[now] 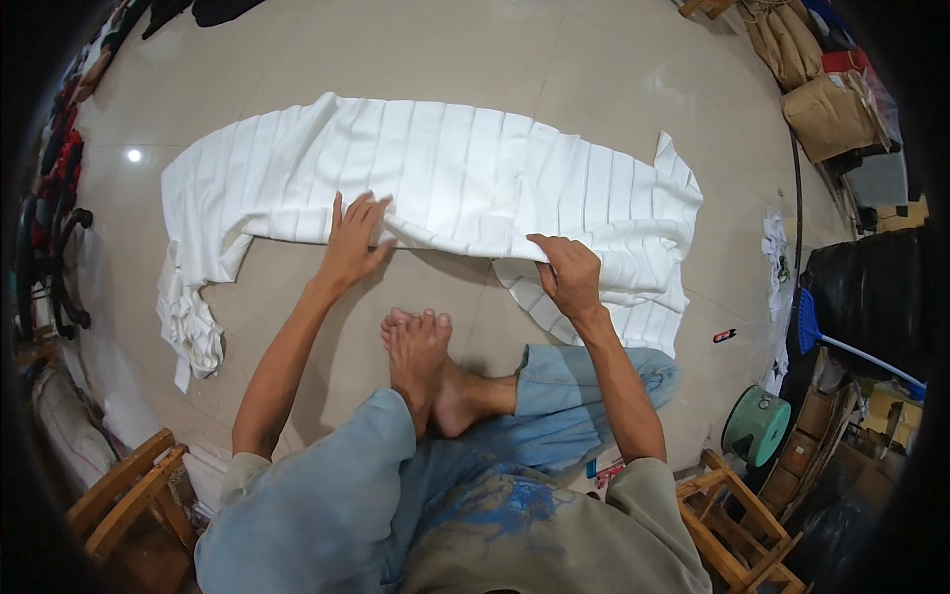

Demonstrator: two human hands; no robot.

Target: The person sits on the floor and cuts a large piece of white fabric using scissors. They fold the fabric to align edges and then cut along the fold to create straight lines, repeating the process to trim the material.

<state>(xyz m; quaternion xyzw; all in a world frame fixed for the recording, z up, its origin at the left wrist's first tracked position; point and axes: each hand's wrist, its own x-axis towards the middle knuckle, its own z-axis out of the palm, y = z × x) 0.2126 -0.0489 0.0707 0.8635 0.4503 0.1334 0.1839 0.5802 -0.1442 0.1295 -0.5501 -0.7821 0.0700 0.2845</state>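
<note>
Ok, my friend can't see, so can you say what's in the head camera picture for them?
Someone's left hand rests on the near edge of a long striped white cloth, while their right hand grips that edge farther right. The cloth lies on a shiny tiled floor, beyond their bare feet.

We can read no words, numbers or signs here. The blue print on the shirt [554, 544] shows us no legible letters, and any marks on the black-and-red tube [724, 336] are too small.
</note>
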